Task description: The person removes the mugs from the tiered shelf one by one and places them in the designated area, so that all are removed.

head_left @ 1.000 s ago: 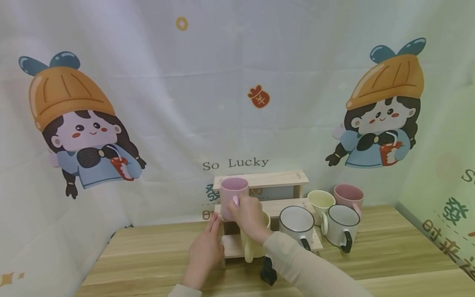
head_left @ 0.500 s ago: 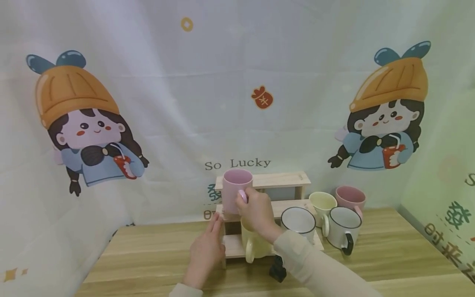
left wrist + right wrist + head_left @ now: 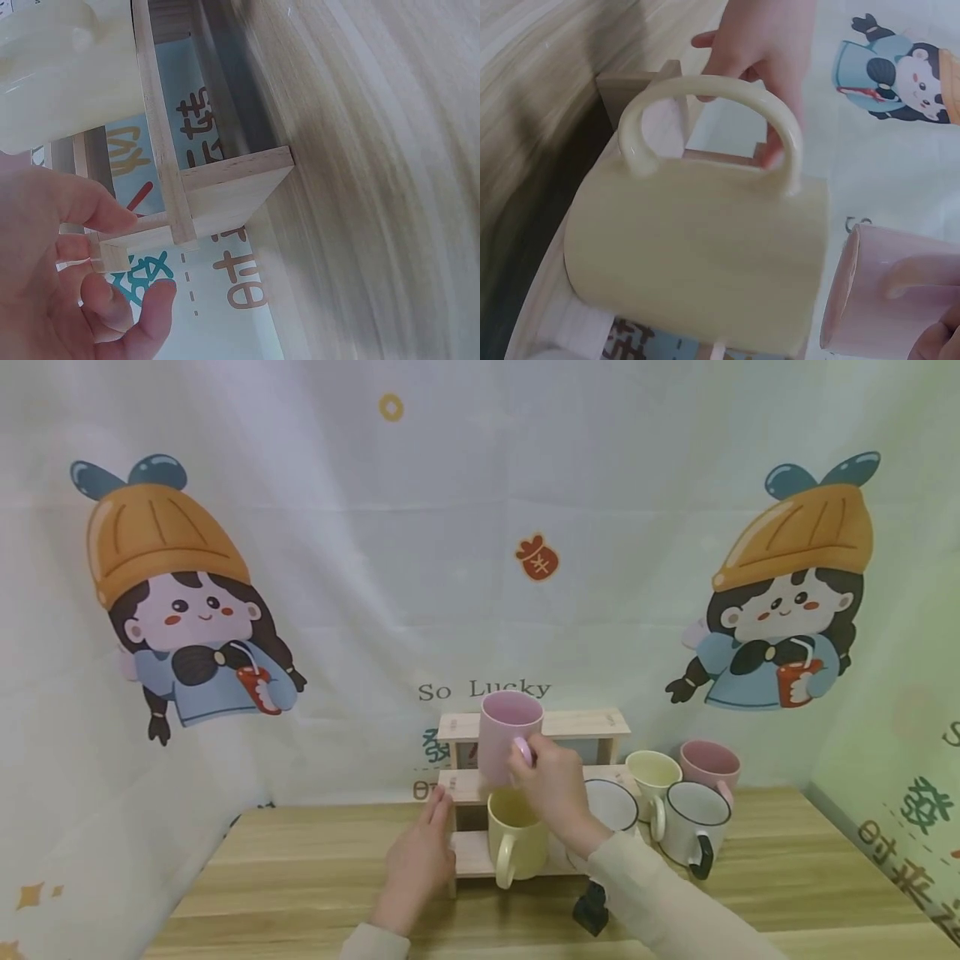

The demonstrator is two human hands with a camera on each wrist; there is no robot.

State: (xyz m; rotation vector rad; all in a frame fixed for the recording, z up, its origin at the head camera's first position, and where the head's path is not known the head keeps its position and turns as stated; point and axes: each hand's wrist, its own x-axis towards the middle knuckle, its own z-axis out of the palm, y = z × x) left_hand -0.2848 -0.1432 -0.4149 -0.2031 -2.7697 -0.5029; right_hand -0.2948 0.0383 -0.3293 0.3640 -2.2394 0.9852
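My right hand (image 3: 555, 781) grips the handle of a pink mug (image 3: 497, 747), held upright in front of the top tier of a wooden three-tier rack (image 3: 462, 783). Whether its base touches the middle shelf I cannot tell. My left hand (image 3: 416, 864) rests at the rack's left end, its fingertips against the wood; in the left wrist view a finger (image 3: 97, 206) reaches the rack's edge. Below the pink mug, a pale yellow mug (image 3: 528, 852) sits on the lowest tier, handle forward. Beside it, a white black-rimmed mug (image 3: 613, 802) is partly hidden by my right arm.
Right of the rack stand a small pale yellow cup (image 3: 651, 768), a darker pink mug (image 3: 708, 762) and a white mug with a black handle (image 3: 693, 818). A printed cloth (image 3: 480, 610) hangs behind the wooden table (image 3: 315, 860).
My right hand has carried the pink mug to the right and slightly up along the rack. The left hand stays at the rack's end. The view has shifted a little.
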